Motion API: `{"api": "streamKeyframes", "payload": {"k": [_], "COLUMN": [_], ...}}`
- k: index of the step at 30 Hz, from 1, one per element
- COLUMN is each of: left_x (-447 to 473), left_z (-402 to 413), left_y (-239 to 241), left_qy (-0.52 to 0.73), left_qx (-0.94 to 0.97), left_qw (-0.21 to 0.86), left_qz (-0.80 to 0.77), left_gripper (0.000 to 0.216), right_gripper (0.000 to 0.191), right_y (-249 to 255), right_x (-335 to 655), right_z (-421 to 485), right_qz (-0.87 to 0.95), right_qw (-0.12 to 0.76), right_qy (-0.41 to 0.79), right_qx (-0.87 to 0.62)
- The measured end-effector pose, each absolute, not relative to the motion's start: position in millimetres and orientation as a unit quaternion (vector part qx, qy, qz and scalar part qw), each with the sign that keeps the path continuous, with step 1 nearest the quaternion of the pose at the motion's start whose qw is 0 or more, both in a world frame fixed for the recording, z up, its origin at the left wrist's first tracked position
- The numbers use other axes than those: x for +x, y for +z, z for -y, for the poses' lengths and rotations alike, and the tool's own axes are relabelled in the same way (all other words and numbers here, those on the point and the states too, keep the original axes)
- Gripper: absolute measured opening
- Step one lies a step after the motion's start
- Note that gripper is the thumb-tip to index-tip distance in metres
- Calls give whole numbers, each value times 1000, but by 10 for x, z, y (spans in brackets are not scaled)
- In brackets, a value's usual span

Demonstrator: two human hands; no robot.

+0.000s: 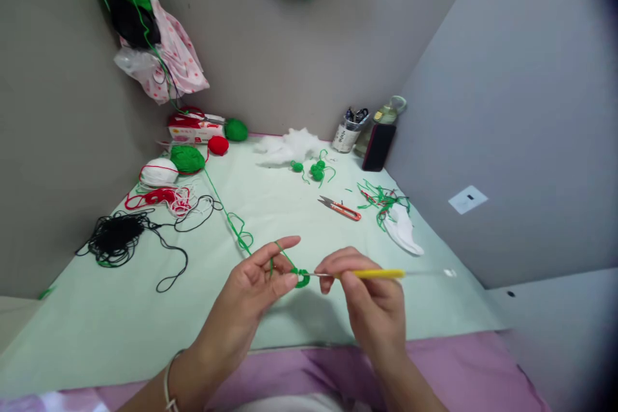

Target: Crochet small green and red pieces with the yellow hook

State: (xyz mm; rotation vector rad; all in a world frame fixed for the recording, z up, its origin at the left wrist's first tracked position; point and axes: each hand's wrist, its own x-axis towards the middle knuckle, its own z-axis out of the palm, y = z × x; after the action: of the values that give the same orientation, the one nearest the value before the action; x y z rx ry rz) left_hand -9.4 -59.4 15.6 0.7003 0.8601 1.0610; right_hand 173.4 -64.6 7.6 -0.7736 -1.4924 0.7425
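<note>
My left hand (258,286) pinches a small piece of green crochet work (302,278) between thumb and fingers, with green yarn looped over the raised index finger. From that hand the green yarn (219,198) runs back over the table to a green yarn ball (187,159). My right hand (369,299) grips a crochet hook (371,274) by its yellow handle. The hook's thin metal shaft points left, and its tip meets the green piece, though the exact stitch is too small to make out.
Thread snips (340,208) lie beyond my hands, near small green crocheted pieces (317,170) and white stuffing (292,147). Yarn scraps (383,199) sit to the right, before a phone (379,147) and a pen cup (346,134). Tangled black yarn (116,237) lies left.
</note>
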Motion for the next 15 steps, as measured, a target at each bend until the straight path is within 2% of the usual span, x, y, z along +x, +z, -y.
{"api": "streamKeyframes", "payload": {"k": [2, 4, 6, 8, 10, 15], "left_x": [-68, -33, -8, -9, -41, -142], "left_z": [610, 625, 628, 615, 591, 559], "left_y": [114, 79, 65, 75, 101, 145], "left_qy": [491, 496, 488, 462, 444, 458], "left_qx": [345, 352, 337, 309, 278, 258], "left_qw": [695, 692, 712, 746, 772, 768], "left_qz": [-396, -388, -376, -366, -361, -366], "left_gripper": [48, 51, 53, 51, 46, 29], "right_gripper": [22, 24, 33, 40, 39, 19], "right_y": [48, -15, -83, -116, -97, 15], "right_x": [1717, 1704, 1701, 1713, 1742, 1805], "right_z": [629, 633, 650, 665, 664, 615], "right_qz": [641, 710, 774, 790, 763, 600], "right_qw": [604, 565, 520, 511, 536, 636], "right_qy": [324, 221, 103, 57, 100, 334], "right_qx": [-344, -356, -345, -334, -348, -352]}}
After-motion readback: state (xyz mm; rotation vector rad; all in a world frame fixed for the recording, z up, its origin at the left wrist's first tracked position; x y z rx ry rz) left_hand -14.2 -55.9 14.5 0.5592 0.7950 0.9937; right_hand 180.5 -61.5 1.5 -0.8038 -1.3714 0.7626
